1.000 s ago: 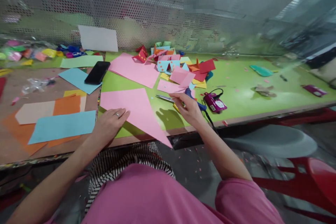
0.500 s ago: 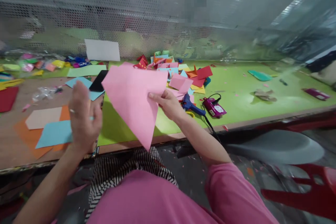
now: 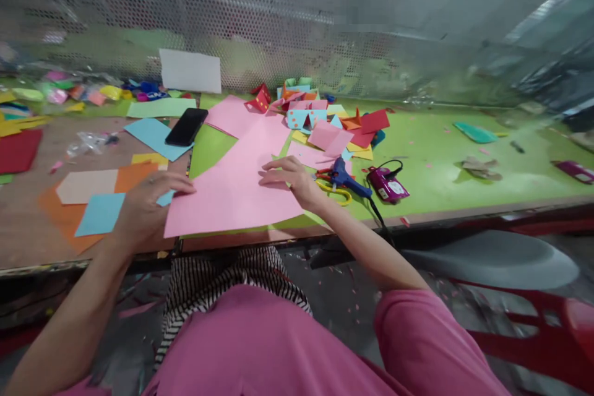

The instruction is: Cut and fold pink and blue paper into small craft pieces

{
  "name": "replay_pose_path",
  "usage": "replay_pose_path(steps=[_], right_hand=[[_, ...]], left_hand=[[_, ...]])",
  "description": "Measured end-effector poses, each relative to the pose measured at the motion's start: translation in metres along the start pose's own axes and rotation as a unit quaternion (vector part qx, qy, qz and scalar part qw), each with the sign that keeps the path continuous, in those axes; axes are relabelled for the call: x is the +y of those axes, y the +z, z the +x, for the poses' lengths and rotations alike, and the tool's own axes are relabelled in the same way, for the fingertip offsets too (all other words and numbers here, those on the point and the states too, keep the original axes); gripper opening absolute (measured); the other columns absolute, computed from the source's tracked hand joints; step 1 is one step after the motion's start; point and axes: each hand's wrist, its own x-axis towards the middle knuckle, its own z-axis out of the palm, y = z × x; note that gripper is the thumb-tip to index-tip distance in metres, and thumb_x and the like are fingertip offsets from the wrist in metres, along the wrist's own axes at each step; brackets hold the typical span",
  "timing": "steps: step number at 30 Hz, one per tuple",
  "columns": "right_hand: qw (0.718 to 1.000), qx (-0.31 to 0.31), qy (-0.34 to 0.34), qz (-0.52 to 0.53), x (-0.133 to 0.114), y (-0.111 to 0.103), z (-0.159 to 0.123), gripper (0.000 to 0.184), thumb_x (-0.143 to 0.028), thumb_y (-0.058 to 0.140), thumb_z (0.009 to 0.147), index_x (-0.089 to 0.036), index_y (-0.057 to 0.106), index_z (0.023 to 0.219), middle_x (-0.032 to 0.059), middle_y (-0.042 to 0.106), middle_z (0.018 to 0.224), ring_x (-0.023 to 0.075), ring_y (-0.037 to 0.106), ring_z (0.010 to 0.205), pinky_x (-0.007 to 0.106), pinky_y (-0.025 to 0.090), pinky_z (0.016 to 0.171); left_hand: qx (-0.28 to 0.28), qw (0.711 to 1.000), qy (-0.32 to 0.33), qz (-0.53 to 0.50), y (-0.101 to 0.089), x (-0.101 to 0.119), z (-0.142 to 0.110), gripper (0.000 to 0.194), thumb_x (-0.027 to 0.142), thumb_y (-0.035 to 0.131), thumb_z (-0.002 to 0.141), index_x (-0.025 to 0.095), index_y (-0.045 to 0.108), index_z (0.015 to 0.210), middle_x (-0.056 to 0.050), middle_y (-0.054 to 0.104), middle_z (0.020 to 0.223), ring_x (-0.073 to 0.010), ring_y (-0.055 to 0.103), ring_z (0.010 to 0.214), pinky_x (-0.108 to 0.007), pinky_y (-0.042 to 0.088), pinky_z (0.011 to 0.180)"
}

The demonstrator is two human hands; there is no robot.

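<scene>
A large sheet of pink paper (image 3: 232, 198) lies on the near edge of the table, its wide side toward me. My left hand (image 3: 146, 201) rests at its left edge with the fingers stretched over the paper; its thumb is hidden. On the right part of the sheet, my right hand (image 3: 294, 179) is open, fingers spread and touching the surface. Another pink sheet (image 3: 227, 114) shows behind the large one. Right of my right hand are yellow-handled scissors (image 3: 341, 193), partly under a blue glue gun (image 3: 346, 178).
A black phone (image 3: 186, 127) lies on blue paper (image 3: 151, 136) at the left. Orange paper (image 3: 60, 213) and a blue sheet (image 3: 99, 213) are nearer. Cut paper pieces (image 3: 329, 136) are heaped behind my right hand. A purple device (image 3: 388, 184) with a cord sits farther right.
The pink paper has come down from the air onto the table. My right hand has let go its pinch and spread out; my left hand has lowered to the paper's left edge.
</scene>
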Motion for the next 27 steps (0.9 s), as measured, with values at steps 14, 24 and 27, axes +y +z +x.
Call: replay_pose_path(steps=[14,24,27], right_hand=[[0.995,-0.101,0.024,-0.016,0.003,0.011,-0.054,0.026,-0.020,0.052,0.099,-0.027,0.070,0.116,0.0035,0.074,0.129,0.0222,0.066,0.121,0.052,0.033,0.114],[0.987,-0.010,0.152,-0.043,-0.003,0.036,-0.042,0.038,-0.046,0.045,0.103,-0.023,0.057,0.075,0.0083,0.065,0.079,0.0231,0.058,0.078,0.039,0.046,0.076],[0.985,-0.005,0.165,-0.050,-0.007,0.040,-0.042,0.034,-0.045,0.046,0.102,-0.022,0.056,0.079,0.0128,0.067,0.090,0.0276,0.059,0.089,0.045,0.047,0.084]], left_hand=[[-0.154,0.981,-0.001,0.121,0.013,-0.027,-0.057,0.031,0.033,0.045,0.097,0.028,0.074,0.108,-0.004,0.079,0.117,-0.0248,0.070,0.108,-0.043,0.053,0.095],[-0.047,0.976,-0.114,0.181,0.032,-0.011,-0.042,0.038,0.049,0.050,0.097,0.024,0.059,0.070,-0.007,0.070,0.087,-0.0248,0.061,0.085,-0.039,0.049,0.084],[-0.047,0.970,-0.136,0.195,0.036,-0.012,-0.040,0.036,0.049,0.052,0.096,0.023,0.059,0.072,-0.009,0.069,0.092,-0.0270,0.061,0.091,-0.042,0.047,0.089]])
